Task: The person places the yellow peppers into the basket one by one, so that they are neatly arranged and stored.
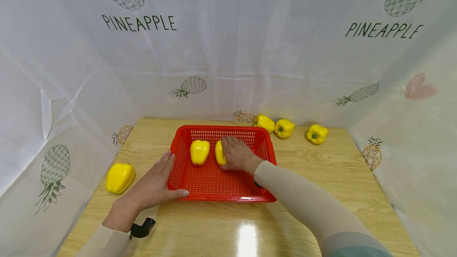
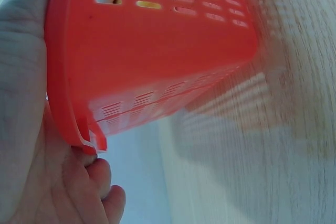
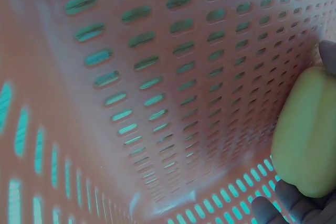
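Near edge of desk (image 1: 339,162): bright glare at mid-width. Pale sleeves reach in, the left sleeve (image 1: 107,243) with a black device (image 1: 143,228) just beyond its cuff.

Left hand (image 1: 151,187) rests on the near left corner of the basket (image 1: 228,198), thumb along the near rim, other fingers extended along the left rim. They touch the basket; nothing is clenched.

Left pepper (image 1: 120,178), yellow, lies at the desk's left edge, beyond the left wrist and apart from the basket.

Right hand (image 1: 238,154) is inside the basket, fingers curved around the held pepper (image 1: 219,153); right wrist view confirms fingers at both ends of it. Held pepper sits near mid-width, toward the far wall.

Second pepper (image 1: 200,152) stands just left of it, nearer the basket's far left corner.

Far edge of desk: two peppers side by side by the basket's far right corner, first (image 1: 264,123) and next (image 1: 284,128). Last pepper (image 1: 317,134) lies apart, toward the desk's far right corner.

Behind: pineapple-printed sheet (image 1: 228,50).
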Available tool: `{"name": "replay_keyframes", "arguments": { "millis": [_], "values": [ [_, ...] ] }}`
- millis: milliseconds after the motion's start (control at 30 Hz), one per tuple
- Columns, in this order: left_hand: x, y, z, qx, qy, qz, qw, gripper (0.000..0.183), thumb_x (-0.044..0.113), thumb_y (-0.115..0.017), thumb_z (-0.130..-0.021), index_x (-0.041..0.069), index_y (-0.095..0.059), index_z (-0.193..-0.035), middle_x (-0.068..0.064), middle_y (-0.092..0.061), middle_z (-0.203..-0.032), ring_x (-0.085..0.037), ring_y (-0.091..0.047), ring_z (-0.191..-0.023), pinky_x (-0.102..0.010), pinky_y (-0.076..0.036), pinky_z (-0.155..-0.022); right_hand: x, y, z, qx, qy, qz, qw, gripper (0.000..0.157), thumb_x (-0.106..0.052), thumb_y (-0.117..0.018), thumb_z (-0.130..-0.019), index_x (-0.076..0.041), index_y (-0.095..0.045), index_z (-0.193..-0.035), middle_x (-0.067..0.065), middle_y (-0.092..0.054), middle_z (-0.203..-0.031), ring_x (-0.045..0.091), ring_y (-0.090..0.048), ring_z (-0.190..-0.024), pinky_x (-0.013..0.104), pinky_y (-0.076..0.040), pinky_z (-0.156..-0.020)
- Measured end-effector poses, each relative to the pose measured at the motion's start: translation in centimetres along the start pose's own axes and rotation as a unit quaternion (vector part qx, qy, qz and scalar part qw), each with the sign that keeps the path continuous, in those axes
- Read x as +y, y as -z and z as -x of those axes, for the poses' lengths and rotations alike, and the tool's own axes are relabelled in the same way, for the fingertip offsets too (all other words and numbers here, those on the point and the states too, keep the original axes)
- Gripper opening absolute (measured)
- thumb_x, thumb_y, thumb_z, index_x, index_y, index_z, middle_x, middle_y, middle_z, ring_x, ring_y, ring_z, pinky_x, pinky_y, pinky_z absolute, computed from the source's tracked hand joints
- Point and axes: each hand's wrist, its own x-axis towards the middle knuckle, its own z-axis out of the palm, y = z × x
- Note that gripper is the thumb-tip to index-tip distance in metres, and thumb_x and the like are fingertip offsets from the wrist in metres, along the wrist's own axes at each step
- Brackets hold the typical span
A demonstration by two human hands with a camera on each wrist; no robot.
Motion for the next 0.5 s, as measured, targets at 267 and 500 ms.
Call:
{"name": "replay_keyframes", "arguments": {
  "millis": [267, 500],
  "values": [
    [-0.03, -0.13, -0.02, 0.001, -0.001, 0.001, 1.0000, 0.135, 0.085, -0.066, -0.081, -0.006, -0.014, -0.166, -0.025, -0.010, -0.175, -0.049, -0.021, -0.159, -0.065, -0.026, -0.126, -0.05, -0.12, 0.00, -0.003, -0.008, 0.006, 1.000, 0.097, -0.071, -0.071, -0.088, -0.005, -0.036, -0.150, 0.012, -0.054, -0.137, 0.028, -0.056, -0.125, 0.037, -0.049, -0.117],
    [0.05, 0.01, -0.02, -0.004, 0.005, 0.001, 1.0000, 0.136, 0.086, -0.066, -0.080, -0.005, -0.013, -0.167, -0.024, -0.009, -0.176, -0.048, -0.021, -0.159, -0.064, -0.027, -0.126, 0.03, -0.17, 0.05, 0.004, -0.009, 0.006, 1.000, 0.101, -0.074, -0.071, -0.086, -0.004, -0.036, -0.151, 0.012, -0.053, -0.137, 0.028, -0.055, -0.124, 0.038, -0.051, -0.114]
  ]
}}
